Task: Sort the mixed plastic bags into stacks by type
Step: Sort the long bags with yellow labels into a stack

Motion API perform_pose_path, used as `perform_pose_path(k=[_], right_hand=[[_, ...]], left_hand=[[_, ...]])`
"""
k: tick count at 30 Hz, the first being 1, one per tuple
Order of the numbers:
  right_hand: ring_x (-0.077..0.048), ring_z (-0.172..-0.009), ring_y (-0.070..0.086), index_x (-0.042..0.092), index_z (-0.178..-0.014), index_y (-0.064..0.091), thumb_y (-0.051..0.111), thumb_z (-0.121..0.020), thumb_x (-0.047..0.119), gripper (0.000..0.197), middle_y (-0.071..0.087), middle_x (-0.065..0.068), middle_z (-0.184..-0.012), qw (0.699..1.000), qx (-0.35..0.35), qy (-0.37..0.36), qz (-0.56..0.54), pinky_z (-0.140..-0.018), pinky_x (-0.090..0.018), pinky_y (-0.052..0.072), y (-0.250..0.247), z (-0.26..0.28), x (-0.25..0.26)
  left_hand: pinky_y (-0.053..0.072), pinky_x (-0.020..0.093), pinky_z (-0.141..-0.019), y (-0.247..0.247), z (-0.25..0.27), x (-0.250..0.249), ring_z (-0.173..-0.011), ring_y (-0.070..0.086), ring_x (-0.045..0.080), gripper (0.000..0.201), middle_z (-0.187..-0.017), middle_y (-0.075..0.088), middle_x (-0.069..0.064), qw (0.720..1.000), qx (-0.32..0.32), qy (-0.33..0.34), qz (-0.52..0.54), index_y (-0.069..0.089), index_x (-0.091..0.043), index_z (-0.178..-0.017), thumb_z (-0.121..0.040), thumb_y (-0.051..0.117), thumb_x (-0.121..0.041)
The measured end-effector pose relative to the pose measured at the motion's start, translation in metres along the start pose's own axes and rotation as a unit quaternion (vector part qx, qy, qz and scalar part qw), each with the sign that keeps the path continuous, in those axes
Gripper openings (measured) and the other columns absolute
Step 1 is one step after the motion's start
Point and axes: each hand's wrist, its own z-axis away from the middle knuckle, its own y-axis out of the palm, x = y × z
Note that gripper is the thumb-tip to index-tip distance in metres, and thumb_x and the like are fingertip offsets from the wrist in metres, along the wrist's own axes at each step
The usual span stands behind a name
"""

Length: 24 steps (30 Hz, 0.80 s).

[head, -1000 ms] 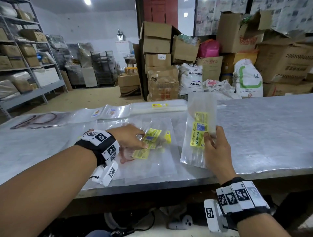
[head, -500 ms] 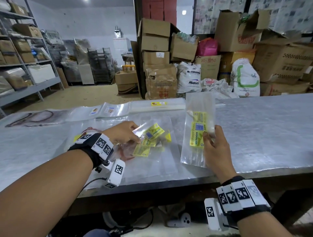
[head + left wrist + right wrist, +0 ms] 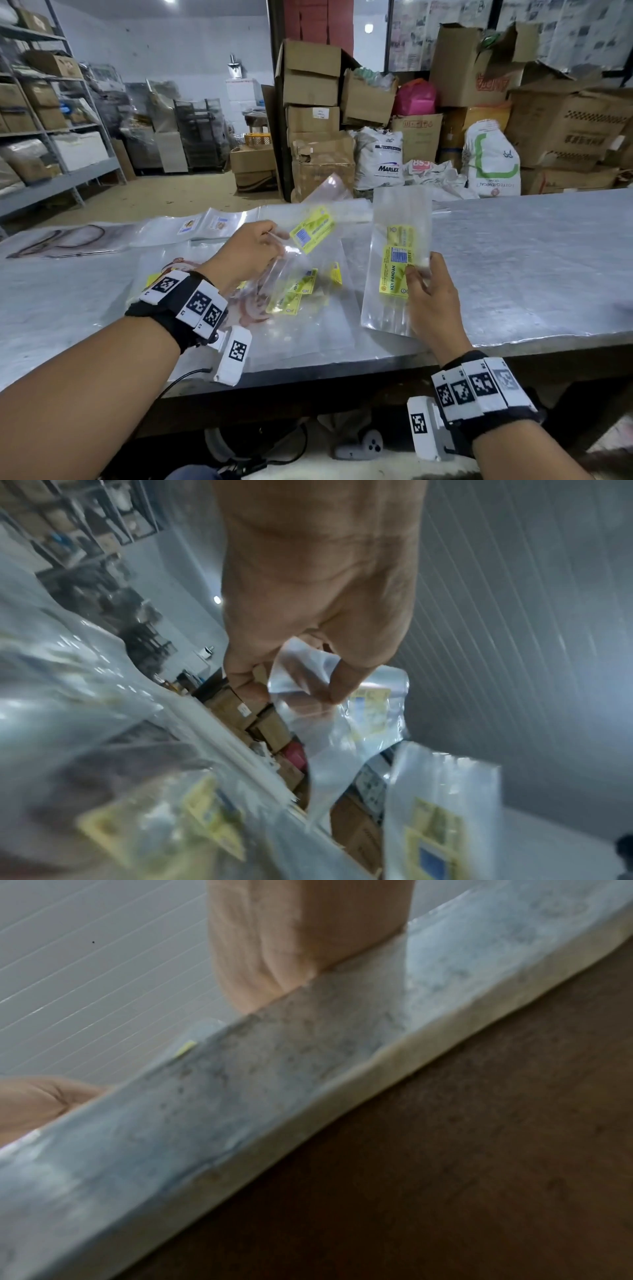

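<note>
At nine o'clock on the counter (image 3: 513, 267), far side: large printed clear bags (image 3: 65, 238) lying flat, then small white-labelled bags (image 3: 205, 224) just beside them, looking like two stacks already begun. Toward the middle, near edge: mixed pile (image 3: 291, 301) of clear bags with yellow labels and a pink-printed one, unsorted. Above it, left hand (image 3: 248, 251), fingers (image 3: 339, 688) pinched together on a corner of a yellow-labelled bag (image 3: 311, 228), lifted clear of the pile and tilted toward one o'clock. At three o'clock of the pile: a stack of "KEK PANDAN" bags (image 3: 397, 263) lying flat; right hand (image 3: 433, 301) over its near right corner, fingertips on the plastic. Could not tell whether those fingers pressed or gripped; right wrist view showed mostly counter edge. Judged partly done: three stacks started, lifted bag matching the right-hand stack, several pile bags left.
</note>
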Motion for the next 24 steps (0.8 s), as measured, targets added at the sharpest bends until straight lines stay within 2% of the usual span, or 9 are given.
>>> perform_pose_path(k=[3, 6, 8, 10, 14, 18, 20, 22, 24], right_hand=[[0.002, -0.085, 0.069, 0.019, -0.11, 0.051, 0.051, -0.107, 0.023, 0.005, 0.068, 0.02, -0.098, 1.0, 0.001, 0.004, -0.019, -0.073, -0.028, 0.055, -0.001, 0.001, 0.001], [0.001, -0.087, 0.069, 0.019, -0.11, 0.052, 0.052, -0.106, 0.023, 0.005, 0.07, 0.015, -0.104, 0.999, -0.004, 0.015, -0.037, -0.077, -0.034, 0.059, -0.002, 0.0, 0.001], [-0.006, -0.091, 0.07, 0.02, -0.106, 0.052, 0.052, -0.106, 0.022, 0.002, 0.071, 0.011, -0.103, 0.999, -0.005, 0.019, -0.047, -0.082, -0.041, 0.059, -0.002, -0.001, 0.001], [-0.009, -0.092, 0.068, 0.021, -0.105, 0.052, 0.052, -0.106, 0.022, 0.001, 0.071, 0.011, -0.098, 0.999, -0.003, 0.015, -0.051, -0.083, -0.041, 0.056, -0.003, -0.001, 0.002], [-0.001, -0.09, 0.065, 0.027, -0.105, 0.055, 0.047, -0.107, 0.022, 0.01, 0.07, 0.021, -0.094, 0.998, 0.009, 0.002, -0.059, -0.079, -0.034, 0.052, -0.003, 0.001, 0.004], [-0.012, -0.098, 0.068, 0.038, -0.096, 0.055, 0.037, -0.111, 0.032, 0.024, 0.07, 0.014, -0.099, 0.997, -0.001, -0.002, -0.083, -0.086, -0.041, 0.055, 0.0, 0.003, 0.007], [-0.014, -0.098, 0.068, 0.039, -0.091, 0.054, 0.036, -0.11, 0.043, 0.026, 0.07, 0.012, -0.098, 0.995, -0.005, -0.012, -0.102, -0.088, -0.043, 0.056, 0.001, 0.005, 0.01], [-0.013, -0.1, 0.07, 0.039, -0.097, 0.055, 0.043, -0.103, 0.058, 0.023, 0.071, 0.012, -0.104, 0.994, 0.007, -0.022, -0.109, -0.089, -0.044, 0.056, 0.0, 0.006, 0.012], [-0.011, -0.103, 0.071, 0.037, -0.105, 0.054, 0.057, -0.099, 0.054, 0.019, 0.073, 0.01, -0.111, 0.996, 0.015, -0.028, -0.084, -0.089, -0.045, 0.057, 0.0, 0.006, 0.01]], left_hand=[[0.052, 0.03, -0.07, 0.009, 0.01, -0.023, -0.072, 0.063, 0.015, 0.015, -0.093, 0.076, 0.004, 0.998, -0.007, 0.029, 0.048, 0.067, -0.019, -0.098, -0.093, 0.068, -0.005], [0.047, 0.017, -0.056, 0.027, 0.023, -0.047, -0.067, 0.063, 0.016, 0.012, -0.091, 0.078, 0.008, 0.992, 0.013, 0.043, 0.118, 0.059, -0.014, -0.095, -0.096, 0.062, -0.003], [0.045, 0.023, -0.057, 0.044, 0.027, -0.053, -0.069, 0.065, 0.018, 0.013, -0.092, 0.078, 0.007, 0.989, 0.038, 0.031, 0.142, 0.055, -0.016, -0.095, -0.097, 0.061, -0.004], [0.041, 0.029, -0.06, 0.065, 0.03, -0.055, -0.069, 0.065, 0.019, 0.011, -0.092, 0.078, 0.007, 0.987, 0.061, 0.014, 0.15, 0.054, -0.017, -0.094, -0.098, 0.06, -0.008], [0.046, 0.029, -0.063, 0.105, 0.031, -0.046, -0.074, 0.069, 0.015, 0.008, -0.104, 0.073, 0.007, 0.986, 0.099, -0.029, 0.128, 0.057, -0.018, -0.096, -0.102, 0.059, -0.023], [0.053, 0.037, -0.074, 0.129, 0.028, -0.038, -0.092, 0.067, 0.025, 0.01, -0.114, 0.068, 0.011, 0.989, 0.07, -0.046, 0.121, 0.055, -0.02, -0.1, -0.102, 0.056, -0.029], [0.054, 0.037, -0.081, 0.135, 0.03, -0.04, -0.098, 0.067, 0.024, 0.013, -0.114, 0.069, 0.007, 0.989, 0.056, -0.033, 0.131, 0.052, -0.022, -0.11, -0.101, 0.058, -0.029], [0.056, 0.039, -0.087, 0.141, 0.035, -0.043, -0.105, 0.068, 0.022, 0.025, -0.115, 0.07, 0.0, 0.989, 0.07, -0.011, 0.13, 0.05, -0.025, -0.122, -0.1, 0.061, -0.028], [0.059, 0.044, -0.089, 0.142, 0.04, -0.044, -0.1, 0.071, 0.02, 0.025, -0.111, 0.073, -0.002, 0.99, 0.087, 0.007, 0.111, 0.054, -0.028, -0.12, -0.097, 0.064, -0.031]])
